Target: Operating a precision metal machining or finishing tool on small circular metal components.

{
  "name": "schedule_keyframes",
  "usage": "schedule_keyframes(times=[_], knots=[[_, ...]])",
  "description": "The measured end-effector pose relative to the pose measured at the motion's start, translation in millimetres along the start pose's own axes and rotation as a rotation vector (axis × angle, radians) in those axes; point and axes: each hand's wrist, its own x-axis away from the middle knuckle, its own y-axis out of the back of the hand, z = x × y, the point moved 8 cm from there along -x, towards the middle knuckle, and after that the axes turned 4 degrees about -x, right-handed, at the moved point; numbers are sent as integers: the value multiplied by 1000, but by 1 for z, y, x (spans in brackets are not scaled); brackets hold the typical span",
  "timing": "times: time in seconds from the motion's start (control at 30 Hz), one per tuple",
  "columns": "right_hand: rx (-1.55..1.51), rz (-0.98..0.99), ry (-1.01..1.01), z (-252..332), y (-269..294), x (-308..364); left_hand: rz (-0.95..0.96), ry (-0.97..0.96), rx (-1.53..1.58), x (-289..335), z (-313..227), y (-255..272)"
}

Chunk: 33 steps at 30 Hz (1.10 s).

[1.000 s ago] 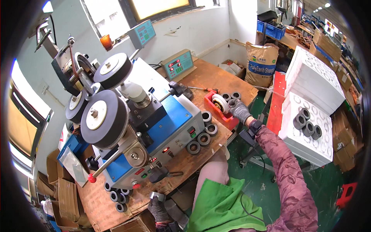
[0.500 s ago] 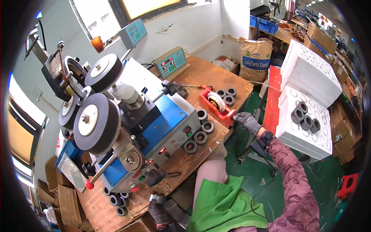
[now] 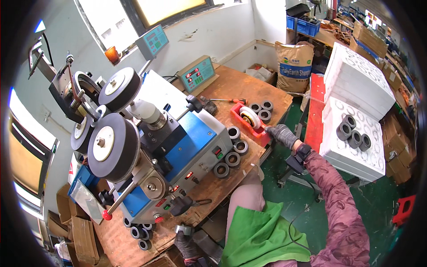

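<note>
My left hand (image 3: 187,245), in a dark grey glove, grips a short grey metal ring (image 3: 183,229) at the table's front edge, beside the machine. My gloved right hand (image 3: 283,135) reaches to the near right end of a red tape dispenser (image 3: 257,132) holding a white tape roll (image 3: 249,116). Its fingertips are pinched together at the dispenser's end; any tape between them is too small to make out. Several dark grey rings (image 3: 232,159) stand along the machine's right side, with more rings (image 3: 265,106) beyond the dispenser and others (image 3: 138,232) at the machine's front left corner.
A blue and white machine (image 3: 178,151) with large black wheels (image 3: 113,147) fills the wooden table's left part. Behind it stands a control box (image 3: 198,74) with a lit display. A screwdriver (image 3: 238,100) lies near the dispenser. White foam trays (image 3: 351,155) at right carry several rings.
My right hand has moved slightly up and left, closer onto the dispenser's end. My left hand still holds the ring. The whole view has shifted a little.
</note>
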Motion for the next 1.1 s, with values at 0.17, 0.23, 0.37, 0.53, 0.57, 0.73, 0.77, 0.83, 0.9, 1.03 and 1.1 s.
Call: schedule_keyframes(times=[0.17,0.23,0.37,0.53,0.57,0.73,0.77,0.83,0.9,1.03,1.1], knots=[[-374,-52,-125,-30,-16,7,0,-7,-30,0,-2,8],[-223,-299,155,-18,-7,17,28,22,-97,5,-4,10],[6,-448,-74,-70,-37,43,26,-44,-216,-6,-7,10],[-389,74,209,46,-70,93,-66,92,-190,20,-10,1],[-464,187,152,64,-70,108,41,87,-243,21,-13,-17],[-253,541,677,230,-100,183,254,31,-276,72,-69,-90],[-276,596,681,241,-117,193,315,46,-260,77,-67,-97],[-177,622,806,269,-132,212,339,49,-331,84,-71,-96],[83,551,862,281,-147,217,378,46,-359,93,-72,-100],[189,591,793,285,-160,215,421,-19,-403,103,-74,-94],[343,578,692,275,-155,207,416,38,-356,109,-74,-88]])
